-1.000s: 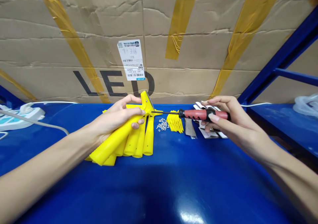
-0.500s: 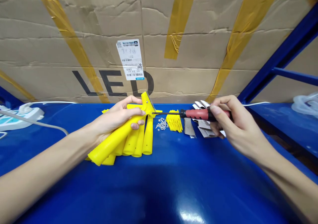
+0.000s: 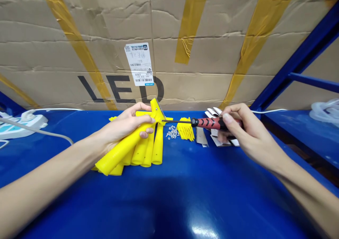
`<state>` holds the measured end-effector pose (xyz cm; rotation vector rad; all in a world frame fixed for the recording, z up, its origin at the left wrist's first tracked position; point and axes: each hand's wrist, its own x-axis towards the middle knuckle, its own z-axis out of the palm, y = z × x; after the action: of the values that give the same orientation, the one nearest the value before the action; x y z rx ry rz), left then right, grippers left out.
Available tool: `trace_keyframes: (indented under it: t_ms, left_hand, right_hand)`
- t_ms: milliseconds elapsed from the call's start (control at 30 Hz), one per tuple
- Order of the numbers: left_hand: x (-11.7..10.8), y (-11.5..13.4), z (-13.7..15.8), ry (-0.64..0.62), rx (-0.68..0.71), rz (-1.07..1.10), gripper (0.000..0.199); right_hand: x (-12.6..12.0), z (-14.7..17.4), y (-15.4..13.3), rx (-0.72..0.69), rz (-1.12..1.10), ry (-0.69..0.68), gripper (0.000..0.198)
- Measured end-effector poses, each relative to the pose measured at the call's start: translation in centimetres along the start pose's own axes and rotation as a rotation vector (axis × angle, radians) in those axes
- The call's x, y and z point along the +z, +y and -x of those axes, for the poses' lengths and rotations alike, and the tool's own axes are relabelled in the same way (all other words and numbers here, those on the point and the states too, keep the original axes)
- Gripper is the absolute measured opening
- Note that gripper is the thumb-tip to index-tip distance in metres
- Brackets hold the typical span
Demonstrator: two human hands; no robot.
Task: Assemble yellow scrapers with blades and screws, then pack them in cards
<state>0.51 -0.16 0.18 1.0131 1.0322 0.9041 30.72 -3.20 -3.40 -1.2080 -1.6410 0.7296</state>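
A yellow tool (image 3: 124, 149) is grasped in the left hand (image 3: 131, 120), at about eight o'clock from the middle of the view and above other yellow handles (image 3: 157, 150) laid side by side on the blue surface (image 3: 159, 203). It is glossy, with a long, tubular handle pointed between seven and eight o'clock and a narrower, branching head turned towards twelve; the head is dotted with a small silvery spot and edged on its right side by a thin grey strip. Fingers and thumb are wrapped around its neck. A red-and-black screwdriver (image 3: 203, 122) is gripped between the thumb and fingers of the right hand (image 3: 249, 133), its dark shaft directed to nine o'clock and its tip brought to the head; whether a screw is met there cannot be told at this size. From the head, a scatter of silvery screws (image 3: 173, 132) is seen between four and five o'clock, small yellow parts (image 3: 185, 130) stacked at four, and white-and-grey strips (image 3: 218, 140) heaped between three and four. The surface is backed at twelve o'clock by a taped cardboard box (image 3: 212, 55) marked "LED".
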Motion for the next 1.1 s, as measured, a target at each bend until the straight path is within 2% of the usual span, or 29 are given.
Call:
trace_keyframes:
  t_ms: [133,300,467,567,633,867,967,1100]
  left_hand:
    - [-0.3,0.1,-0.1,0.004,0.006,-0.018,0.037]
    - [-0.2,0.0,0.1,-0.006,0.02,-0.025,0.039]
    - [-0.6,0.2,-0.1,0.015,0.023,-0.05,0.038]
    - [-0.8,0.2,-0.2,0.027,0.032,-0.044,0.04]
    - [-0.8,0.2,-0.2,0.032,0.018,-0.046,0.038]
    - [-0.8,-0.1,-0.1,0.024,0.014,-0.055,0.035]
    - [-0.7,0.0,-0.2,0.009,0.01,-0.067,0.036]
    - [-0.4,-0.2,-0.2,-0.023,0.041,-0.07,0.037]
  right_hand:
    - [-0.1,0.0,0.1,-0.085,-0.058,-0.089,0.033]
    - [0.6,0.1,0.4,-0.052,0.036,0.048,0.027]
    - [0.1,0.2,0.8,-0.109,-0.046,-0.104,0.032]
    - [0.2,0.2,1.0,-0.149,0.013,-0.064,0.032]
    - [0.6,0.2,1.0,-0.132,0.052,-0.036,0.027]
    - [1.2,0.3,-0.1,-0.043,0.038,-0.091,0.027]
    - [0.8,0.2,-0.2,-0.134,0.097,-0.069,0.024]
    - [0.3,0.3,-0.2,-0.311,0.295,-0.014,0.024]
